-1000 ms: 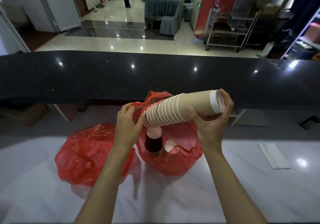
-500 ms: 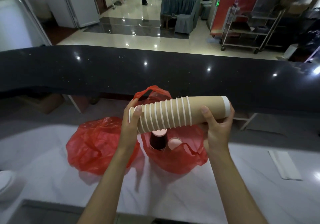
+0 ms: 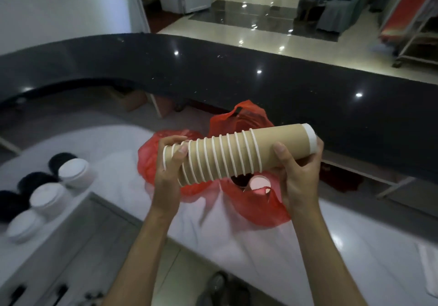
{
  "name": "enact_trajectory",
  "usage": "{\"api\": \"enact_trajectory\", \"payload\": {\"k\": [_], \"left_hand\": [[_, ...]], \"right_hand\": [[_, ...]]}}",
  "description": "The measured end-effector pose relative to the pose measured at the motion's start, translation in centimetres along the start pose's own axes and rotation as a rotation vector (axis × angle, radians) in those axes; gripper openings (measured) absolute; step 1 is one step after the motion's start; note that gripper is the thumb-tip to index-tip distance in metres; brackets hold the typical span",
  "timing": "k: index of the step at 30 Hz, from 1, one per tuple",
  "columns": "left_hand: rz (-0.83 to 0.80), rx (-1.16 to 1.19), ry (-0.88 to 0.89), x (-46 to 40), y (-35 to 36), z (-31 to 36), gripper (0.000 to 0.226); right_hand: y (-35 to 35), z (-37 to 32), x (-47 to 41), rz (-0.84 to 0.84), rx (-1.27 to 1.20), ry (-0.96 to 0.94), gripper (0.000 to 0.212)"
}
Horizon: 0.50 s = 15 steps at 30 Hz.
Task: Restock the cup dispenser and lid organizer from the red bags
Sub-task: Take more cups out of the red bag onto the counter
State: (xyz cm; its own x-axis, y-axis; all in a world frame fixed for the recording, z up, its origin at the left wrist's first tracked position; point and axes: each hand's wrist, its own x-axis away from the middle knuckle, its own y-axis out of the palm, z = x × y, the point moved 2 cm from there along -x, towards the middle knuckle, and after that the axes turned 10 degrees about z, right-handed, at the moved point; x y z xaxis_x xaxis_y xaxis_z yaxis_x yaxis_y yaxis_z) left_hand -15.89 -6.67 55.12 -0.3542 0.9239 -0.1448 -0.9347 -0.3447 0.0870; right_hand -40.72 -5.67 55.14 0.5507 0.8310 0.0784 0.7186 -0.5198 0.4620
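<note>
Head camera: both hands hold a stack of brown paper cups (image 3: 239, 155) sideways above the red bags (image 3: 258, 207), left hand (image 3: 169, 163) fingers curled round its rimmed end, right hand (image 3: 299, 170) round its base.

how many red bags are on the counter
2: one red bag behind the left hand, one open red bag below the cup stack, beside the right hand.

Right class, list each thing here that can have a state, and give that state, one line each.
Stack of paper cups: nested, held sideways in the air.
Left hand: grips the stack's open end.
Right hand: grips the closed end.
Right red bag: open, cups inside.
Left red bag: crumpled on the counter.
</note>
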Motion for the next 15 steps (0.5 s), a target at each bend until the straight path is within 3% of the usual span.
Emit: {"api": "enact_trajectory", "payload": {"k": [6, 15], "left_hand": [[0.238, -0.018, -0.017, 5.4, -7.0, 1.1, 0.038], [0.629, -0.077, -0.07, 14.3, -19.4, 2.8, 0.033]], "right_hand": [[2.2, 3.7, 3.7, -0.196, 0.069, 0.064, 0.072], [8.6, 8.9, 14.3, -0.543, 0.121, 0.287, 0.074]]}}
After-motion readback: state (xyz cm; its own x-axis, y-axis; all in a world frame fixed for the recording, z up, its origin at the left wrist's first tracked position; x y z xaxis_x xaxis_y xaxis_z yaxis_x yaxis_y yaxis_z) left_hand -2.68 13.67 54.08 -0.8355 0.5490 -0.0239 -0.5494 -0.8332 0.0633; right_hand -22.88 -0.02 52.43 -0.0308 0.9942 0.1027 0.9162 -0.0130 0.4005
